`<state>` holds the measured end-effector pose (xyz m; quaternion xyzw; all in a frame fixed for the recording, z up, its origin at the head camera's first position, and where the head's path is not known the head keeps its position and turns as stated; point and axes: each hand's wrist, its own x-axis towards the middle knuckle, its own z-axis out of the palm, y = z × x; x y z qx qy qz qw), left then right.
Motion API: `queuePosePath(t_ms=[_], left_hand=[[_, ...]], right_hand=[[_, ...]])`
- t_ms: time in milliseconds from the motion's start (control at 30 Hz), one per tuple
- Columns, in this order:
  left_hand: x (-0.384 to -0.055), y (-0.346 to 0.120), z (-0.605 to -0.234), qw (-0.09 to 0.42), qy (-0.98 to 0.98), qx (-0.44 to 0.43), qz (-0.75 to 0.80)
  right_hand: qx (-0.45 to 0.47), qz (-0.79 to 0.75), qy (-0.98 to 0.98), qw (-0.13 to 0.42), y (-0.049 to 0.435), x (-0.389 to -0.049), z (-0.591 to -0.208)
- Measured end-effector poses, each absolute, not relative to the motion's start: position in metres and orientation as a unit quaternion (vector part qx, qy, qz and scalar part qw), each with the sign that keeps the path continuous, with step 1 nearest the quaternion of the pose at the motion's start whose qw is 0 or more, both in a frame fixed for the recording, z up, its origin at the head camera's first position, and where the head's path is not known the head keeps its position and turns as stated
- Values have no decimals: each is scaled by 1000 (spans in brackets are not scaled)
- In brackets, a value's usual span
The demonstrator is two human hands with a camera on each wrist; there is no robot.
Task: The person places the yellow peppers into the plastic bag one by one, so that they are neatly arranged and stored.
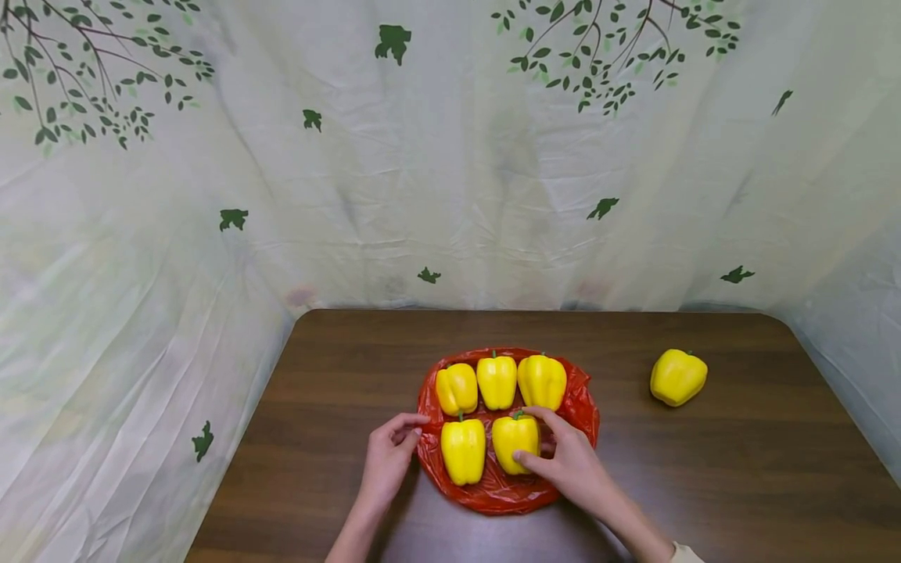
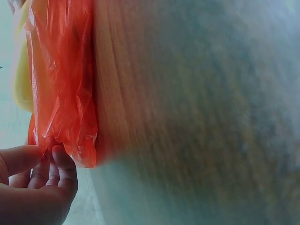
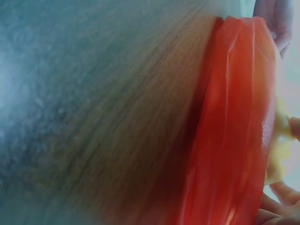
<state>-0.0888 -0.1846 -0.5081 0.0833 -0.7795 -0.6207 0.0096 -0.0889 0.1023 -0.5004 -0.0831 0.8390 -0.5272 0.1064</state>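
A round tray wrapped in red plastic (image 1: 507, 500) bears several yellow bell peppers, three in the back row and two in front. My right hand (image 1: 573, 465) grips the front right bell pepper (image 1: 512, 442), thumb on its near side and fingers at its far side. At the tray's left edge, my left hand (image 1: 389, 457) pinches the red plastic (image 2: 61, 93) between thumb and fingers. Beside the right hand is the front left bell pepper (image 1: 463, 452). In the right wrist view the red wrap (image 3: 229, 131) covers the tray's side, with the gripped pepper partly showing behind it.
One more yellow bell pepper (image 1: 678, 378) lies on the brown wooden table (image 1: 338, 367), right of the tray. A pale cloth with printed leaves and branches (image 1: 450, 156) hangs behind the table and along its sides.
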Motion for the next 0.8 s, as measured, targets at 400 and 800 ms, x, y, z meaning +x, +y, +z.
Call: queuePosePath(t_ms=[400,800], left_hand=[[-86,-184,-503,-5,-776,90,-625],[-89,-185,-506,-4,-776,84,-626]], right_hand=[[-84,-532,835,115,91,-94,-508],[-67,-469,872,126,85,-98,-503]])
